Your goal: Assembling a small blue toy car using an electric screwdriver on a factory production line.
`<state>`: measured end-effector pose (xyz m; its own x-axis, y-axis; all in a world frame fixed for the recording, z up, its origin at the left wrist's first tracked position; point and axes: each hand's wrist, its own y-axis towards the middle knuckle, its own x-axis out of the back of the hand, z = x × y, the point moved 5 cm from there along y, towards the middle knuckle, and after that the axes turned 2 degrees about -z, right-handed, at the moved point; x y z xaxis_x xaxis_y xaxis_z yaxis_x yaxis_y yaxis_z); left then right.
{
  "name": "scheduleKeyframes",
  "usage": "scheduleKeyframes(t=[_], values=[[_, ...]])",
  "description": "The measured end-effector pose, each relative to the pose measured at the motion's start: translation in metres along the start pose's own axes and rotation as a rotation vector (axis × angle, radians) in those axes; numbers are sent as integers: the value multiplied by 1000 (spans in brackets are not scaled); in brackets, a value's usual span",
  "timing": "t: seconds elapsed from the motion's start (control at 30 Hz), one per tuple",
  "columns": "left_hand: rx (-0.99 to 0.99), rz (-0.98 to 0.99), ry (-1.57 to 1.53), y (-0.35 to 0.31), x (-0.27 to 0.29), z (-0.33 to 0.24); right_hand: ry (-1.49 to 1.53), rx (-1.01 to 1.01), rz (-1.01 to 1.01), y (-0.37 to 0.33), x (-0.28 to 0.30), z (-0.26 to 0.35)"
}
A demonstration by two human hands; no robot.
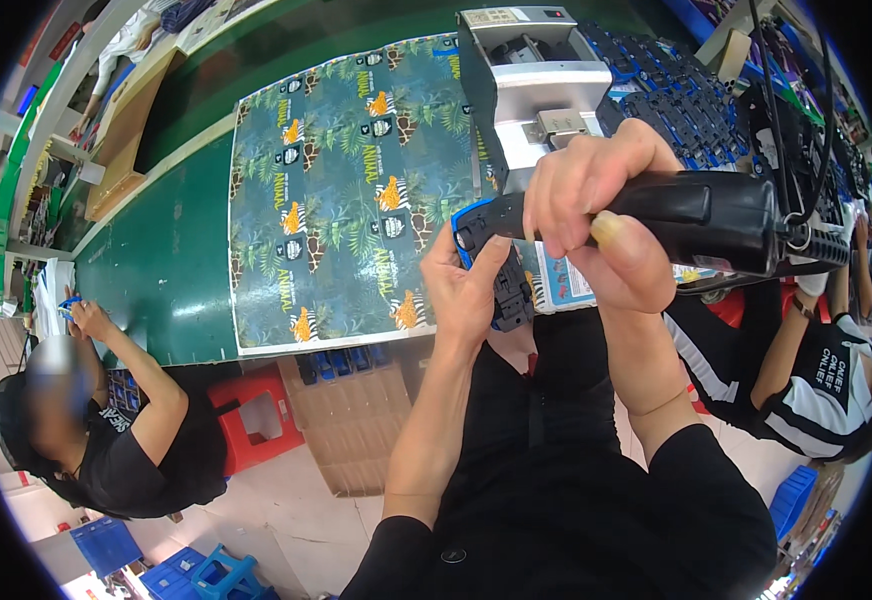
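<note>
My right hand [601, 195] is wrapped round a black electric screwdriver [711, 215], which lies nearly level with its nose toward the left. A black plastic part with blue edging [512, 297] sits in my left hand [461, 295], thumb across it and fingers behind. The screwdriver's nose meets the upper end of this part; the bit tip and any screw are hidden. Just beyond my hands stands a grey metal box, apparently a screw feeder [548, 88], with an open top recess and a small metal outlet block [561, 124] on its front.
A patterned sheet [341, 200] covers the green table [171, 270] to my left. Several black and blue parts [671, 105] are heaped right of the feeder. Cables [821, 110] hang at the right. One co-worker [106, 420] sits left, another [806, 380] right. A red stool [256, 420] stands below.
</note>
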<state>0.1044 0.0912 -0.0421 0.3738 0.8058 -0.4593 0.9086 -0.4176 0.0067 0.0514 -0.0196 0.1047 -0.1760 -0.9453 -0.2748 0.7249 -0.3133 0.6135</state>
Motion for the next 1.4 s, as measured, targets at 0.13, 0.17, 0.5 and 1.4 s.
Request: scheduleKeyframes(t=[0.13,0.17,0.5,1.4], values=[[-30,1,10,0,-2,-1,76,-3,16,3,2,-1],[-25,0,8,0,-1,-1,65,-15,50,5,1,0],[81,11,-69,-1,-2,4,158,106,53,-5,14,12],[175,-129,-123,6,2,4,161,-56,-156,-80,15,20]])
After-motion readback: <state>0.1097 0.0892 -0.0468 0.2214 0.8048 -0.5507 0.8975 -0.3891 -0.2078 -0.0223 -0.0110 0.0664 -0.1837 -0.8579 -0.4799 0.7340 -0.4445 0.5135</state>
